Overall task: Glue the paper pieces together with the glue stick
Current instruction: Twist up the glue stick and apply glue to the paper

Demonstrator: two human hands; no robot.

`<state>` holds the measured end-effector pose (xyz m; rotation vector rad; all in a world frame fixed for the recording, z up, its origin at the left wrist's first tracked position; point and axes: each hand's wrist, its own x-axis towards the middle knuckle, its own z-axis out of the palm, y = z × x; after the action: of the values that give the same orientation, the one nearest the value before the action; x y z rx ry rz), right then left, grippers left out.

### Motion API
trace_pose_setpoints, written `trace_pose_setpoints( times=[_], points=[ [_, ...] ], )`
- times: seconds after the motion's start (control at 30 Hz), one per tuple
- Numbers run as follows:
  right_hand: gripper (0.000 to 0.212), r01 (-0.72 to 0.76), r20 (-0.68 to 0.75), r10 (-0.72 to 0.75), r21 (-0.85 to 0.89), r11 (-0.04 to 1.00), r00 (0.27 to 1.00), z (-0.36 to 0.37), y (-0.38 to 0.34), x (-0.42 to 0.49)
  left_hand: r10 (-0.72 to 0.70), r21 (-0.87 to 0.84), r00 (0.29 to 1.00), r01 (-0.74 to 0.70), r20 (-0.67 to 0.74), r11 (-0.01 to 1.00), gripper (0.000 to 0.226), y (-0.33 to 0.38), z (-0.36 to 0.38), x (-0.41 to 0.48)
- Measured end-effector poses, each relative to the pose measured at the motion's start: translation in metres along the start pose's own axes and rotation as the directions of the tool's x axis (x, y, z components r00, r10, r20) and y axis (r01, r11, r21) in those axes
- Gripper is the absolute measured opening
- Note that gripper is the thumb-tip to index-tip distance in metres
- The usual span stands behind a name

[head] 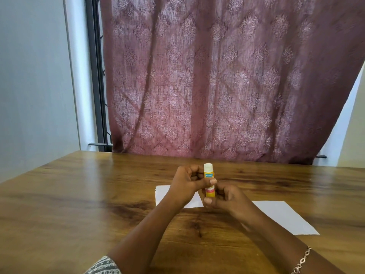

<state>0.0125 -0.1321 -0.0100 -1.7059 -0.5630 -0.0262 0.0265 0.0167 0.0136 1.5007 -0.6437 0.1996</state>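
1. Head cam view: the glue stick (209,179) stands upright in the air, held by both hands over the table (79,194).
2. Left hand (185,183) is wrapped tight round the upper half of the tube, thumb across the front. Right hand (223,198) is closed tight on the bottom end, fingers curled in (maybe on the twist knob, can't tell).
3. White tip is at the top. Cap or bare glue? Too blurry to say.
4. 2 white paper pieces lie flat on the wood: a small paper (177,196) just under and behind the hands, and a bigger paper (284,216) off to the right. They look apart, not stuck yet.
5. How it'll handle, my guess: the tube is light, hard and smooth, so it can slip. Best to hold it round the middle w/ 1 hand and twist the bottom w/ the other.
6. The glue tip is soft, so press gently. Paper is thin and bendy, so hold 1 edge flat or it'll slide and wrinkle.
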Motion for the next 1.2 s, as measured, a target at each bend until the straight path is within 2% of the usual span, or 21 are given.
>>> trace_pose_setpoints(
  times=[0.1,0.13,0.2,0.3,0.4,0.43,0.53,0.57,0.73,0.93,1.0,1.1,1.2],
  points=[
    [0.057,-0.035,-0.093,0.032,-0.039,0.999,0.995,0.0038,0.0042,0.004,0.003,0.0,1.0,-0.003,-0.001,1.0,0.013,-0.0019,0.0006,0.0008],
    [0.057,-0.027,-0.108,0.021,-0.051,0.998,0.994,0.0037,0.0037,0.0045,0.004,0.003,1.0,-0.004,0.002,1.0,0.012,-0.002,0.001,0.0009],
    [0.043,-0.004,-0.116,-0.002,-0.055,0.998,0.993,0.0015,0.0033,0.005,0.005,0.009,1.0,-0.005,0.009,1.0,0.012,-0.0026,0.0015,0.0011],
    [0.02,0.016,-0.077,-0.014,0.015,1.0,0.997,-0.0022,0.0014,0.0029,0.008,0.012,1.0,-0.008,0.023,1.0,0.013,-0.0013,0.0006,0.0006],
    [0.011,0.022,-0.031,-0.021,0.054,0.998,0.999,-0.0019,-0.0013,-0.0002,0.011,-0.003,1.0,-0.011,0.016,1.0,0.013,-0.0006,-0.0006,0.0005],
    [0.015,0.023,-0.038,-0.022,0.027,0.999,0.999,-0.0005,-0.0012,0.0003,0.013,-0.006,1.0,-0.013,0.008,1.0,0.014,-0.0012,-0.0006,0.0008],
    [0.045,0.001,-0.141,-0.013,-0.082,0.997,0.99,0.0025,0.0033,0.0037,0.005,0.017,1.0,-0.004,-0.012,1.0,0.017,-0.0027,0.0012,0.0016],
    [0.049,-0.001,-0.169,-0.017,-0.107,0.994,0.985,0.0027,0.0041,0.0044,0.002,0.019,1.0,-0.002,-0.009,1.0,0.017,-0.0031,0.002,0.0015],
    [0.023,0.027,-0.155,-0.048,-0.134,0.991,0.987,0.0006,0.0043,0.0066,0.005,0.037,1.0,-0.005,0.004,0.999,0.018,-0.0042,0.0031,0.0013],
    [0.017,0.045,-0.026,-0.045,0.019,0.999,0.999,-0.0031,-0.0008,0.001,0.011,-0.001,1.0,-0.011,0.013,1.0,0.013,-0.0046,0.0007,0.0012],
    [0.024,0.021,-0.032,-0.021,0.008,1.0,0.999,-0.0006,-0.0001,0.0012,0.006,0.01,1.0,-0.006,-0.005,1.0,0.014,-0.0045,0.0,0.0014],
    [0.051,-0.038,-0.1,0.03,-0.084,0.996,0.995,0.003,0.0066,0.0041,0.002,0.029,1.0,-0.001,-0.028,1.0,0.021,-0.0037,0.0,0.0014],
    [0.044,-0.043,-0.117,0.029,-0.116,0.992,0.993,0.0029,0.0076,0.0045,0.002,0.033,1.0,-0.002,-0.019,0.999,0.016,-0.0032,0.0011,0.001]
  ],
)
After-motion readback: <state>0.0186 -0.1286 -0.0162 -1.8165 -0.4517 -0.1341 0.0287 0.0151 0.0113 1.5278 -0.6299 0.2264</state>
